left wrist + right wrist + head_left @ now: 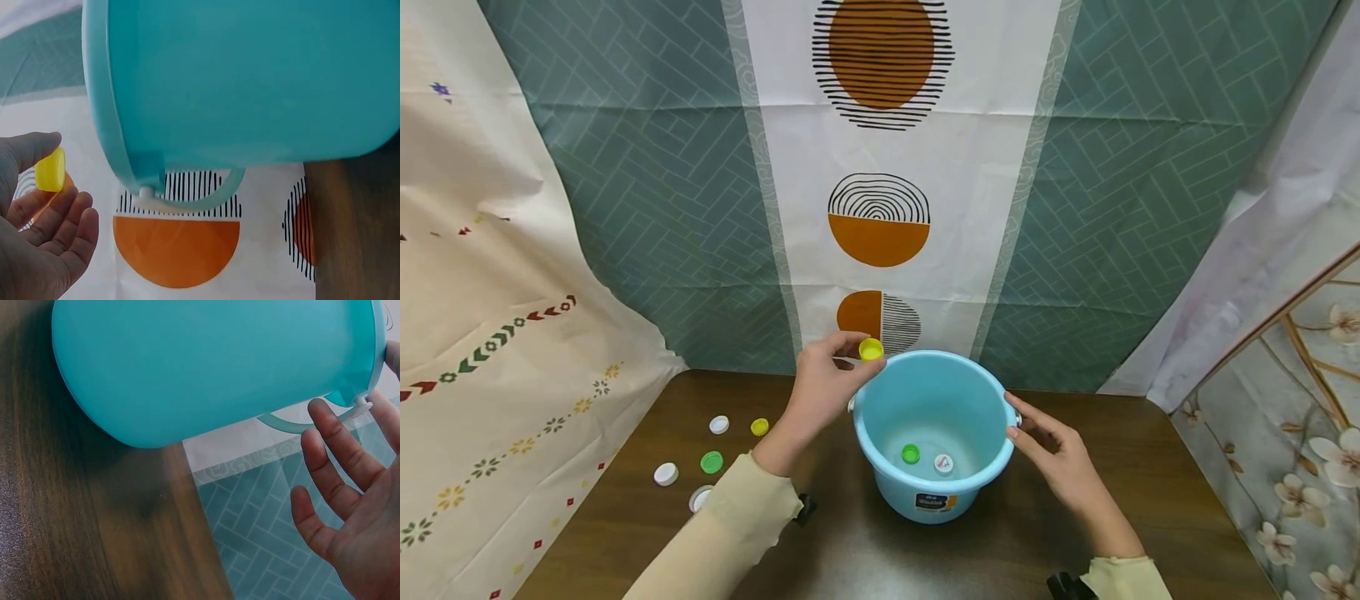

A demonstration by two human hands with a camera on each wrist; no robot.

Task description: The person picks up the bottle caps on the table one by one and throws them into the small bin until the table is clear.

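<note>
My left hand (827,379) pinches a yellow bottle cap (871,350) between thumb and fingers, just above the left rim of a light blue bucket (925,504). In the left wrist view the cap (51,172) is tilted on its side, and the other fingers curl loosely below it. At the bucket's right side, the thumb and forefinger of my right hand (1060,462) touch the rim near the handle joint. Its remaining fingers are spread beside the wall, as the right wrist view shows. A green cap (911,454) and a white cap (943,464) lie on the bucket's floor.
Several caps lie left on the brown wooden table (1000,558): white caps (719,425), a yellow cap (760,427) and a green cap (712,462). One white cap (698,498) is partly behind the left sleeve. A patterned cloth (670,208) hangs behind the table.
</note>
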